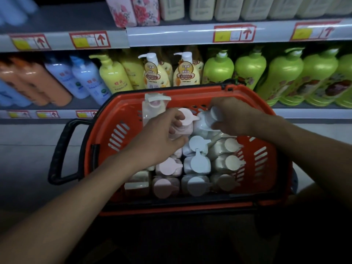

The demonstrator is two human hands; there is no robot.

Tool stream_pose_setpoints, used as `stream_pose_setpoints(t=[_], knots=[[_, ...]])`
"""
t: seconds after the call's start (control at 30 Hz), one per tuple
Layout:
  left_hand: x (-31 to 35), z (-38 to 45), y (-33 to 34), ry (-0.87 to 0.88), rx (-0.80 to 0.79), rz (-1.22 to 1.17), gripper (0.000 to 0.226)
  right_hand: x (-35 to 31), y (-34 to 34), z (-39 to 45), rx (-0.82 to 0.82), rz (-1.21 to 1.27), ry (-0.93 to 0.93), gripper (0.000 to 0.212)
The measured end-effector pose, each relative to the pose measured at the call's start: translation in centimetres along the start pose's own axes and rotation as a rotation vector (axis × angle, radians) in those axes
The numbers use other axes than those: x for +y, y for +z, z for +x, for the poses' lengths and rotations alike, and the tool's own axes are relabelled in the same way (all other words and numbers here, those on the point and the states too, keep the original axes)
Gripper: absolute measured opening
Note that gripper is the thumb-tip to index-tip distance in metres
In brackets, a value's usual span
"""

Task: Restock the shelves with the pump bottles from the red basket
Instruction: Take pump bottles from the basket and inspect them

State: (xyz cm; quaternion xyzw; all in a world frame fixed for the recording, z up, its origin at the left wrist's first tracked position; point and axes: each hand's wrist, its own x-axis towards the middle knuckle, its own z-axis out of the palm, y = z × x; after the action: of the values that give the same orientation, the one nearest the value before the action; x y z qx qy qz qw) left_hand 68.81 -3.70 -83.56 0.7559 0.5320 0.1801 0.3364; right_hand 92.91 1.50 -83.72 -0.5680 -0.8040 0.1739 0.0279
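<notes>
The red basket [266, 159] stands in front of the shelves, packed with several upright pump bottles seen from above, their caps pink, pale blue and cream. My left hand [158, 136] curls round the neck of a pink pump bottle [185, 119] in the back row. My right hand [232, 115] grips the pump head of a white pump bottle [204, 122] beside it. Another clear bottle with a white pump [155, 104] leans at the basket's back left.
The middle shelf [304, 113] behind the basket holds orange, blue, yellow and green bottles, with two cream pump bottles [185, 70] in the centre. The upper shelf [171, 35] carries cream and floral packs. The basket's black handle [62, 149] sticks out left.
</notes>
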Motion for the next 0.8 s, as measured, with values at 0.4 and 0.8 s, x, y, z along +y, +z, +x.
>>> stream_pose_setpoints(t=[0.4, 0.8], knots=[[4.1, 2.0, 1.6, 0.149, 0.192, -0.155, 0.091, -7.5, -11.2, -2.8, 0.807, 0.386, 0.269, 0.044], [7.9, 2.8, 3.7, 0.032, 0.631, -0.509, 0.052, -11.5, -9.8, -5.5, 0.886, 0.24, 0.108, 0.043]])
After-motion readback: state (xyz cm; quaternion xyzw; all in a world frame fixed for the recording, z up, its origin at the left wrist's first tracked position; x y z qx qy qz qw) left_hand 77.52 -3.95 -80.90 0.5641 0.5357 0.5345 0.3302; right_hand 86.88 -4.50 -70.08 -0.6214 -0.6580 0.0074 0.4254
